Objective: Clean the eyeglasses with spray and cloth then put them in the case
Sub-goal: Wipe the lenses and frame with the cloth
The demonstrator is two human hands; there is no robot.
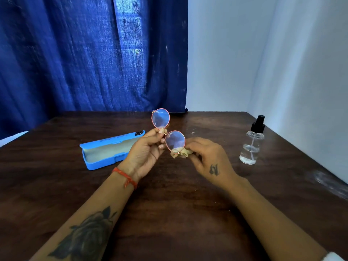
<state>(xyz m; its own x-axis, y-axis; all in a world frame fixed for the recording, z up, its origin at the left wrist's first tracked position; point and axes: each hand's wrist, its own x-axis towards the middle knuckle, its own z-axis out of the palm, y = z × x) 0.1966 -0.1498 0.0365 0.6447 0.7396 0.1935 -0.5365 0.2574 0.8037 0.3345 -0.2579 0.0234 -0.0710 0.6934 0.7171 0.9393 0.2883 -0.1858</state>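
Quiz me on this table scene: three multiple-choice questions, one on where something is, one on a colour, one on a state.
1. Where does the spray bottle stand?
A. right of both hands
B. inside the case
C. left of the case

2. What colour is the case?
A. red
B. blue
C. black

3. How is the case?
A. shut
B. open and empty
C. open with the glasses inside

Answers:
1 A: it stands on the table beyond the right hand, which holds the cloth.
2 B: shell and lid are light blue.
3 B: the lid is raised, and the left hand holds the glasses in the air.
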